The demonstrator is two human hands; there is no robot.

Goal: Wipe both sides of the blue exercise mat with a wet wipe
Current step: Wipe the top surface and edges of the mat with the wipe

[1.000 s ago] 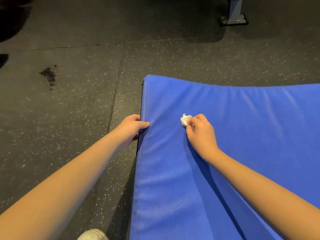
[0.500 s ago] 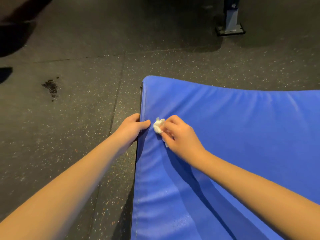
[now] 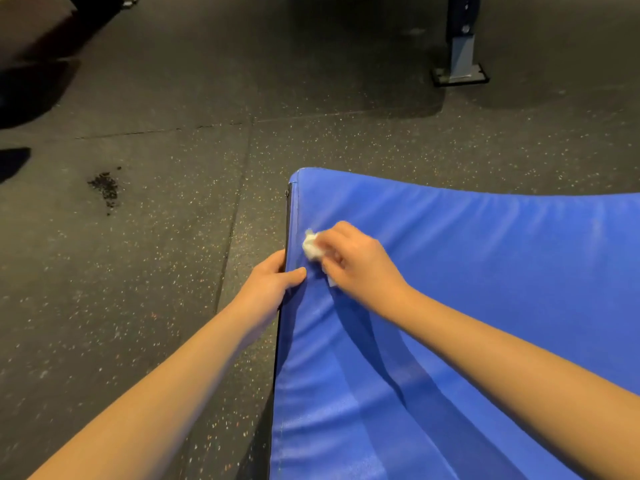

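The blue exercise mat (image 3: 485, 306) fills the lower right of the head view, lying on dark speckled floor with its black left side edge showing. My left hand (image 3: 270, 282) grips that left edge, thumb on top of the blue surface, fingers wrapped round the side. My right hand (image 3: 356, 261) holds a crumpled white wet wipe (image 3: 310, 244) and presses it on the mat close to the left edge, just above my left thumb. A bit of the wipe sticks out under my right palm.
Dark rubber gym floor (image 3: 156, 271) surrounds the mat, with a small dark stain (image 3: 105, 188) at the left. A metal post on a bolted foot plate (image 3: 460, 74) stands at the back right. Dark shapes sit at the upper left.
My right hand has slid the wipe leftward across the mat, from its middle to the left edge near my left thumb. My left hand keeps its grip on the edge.
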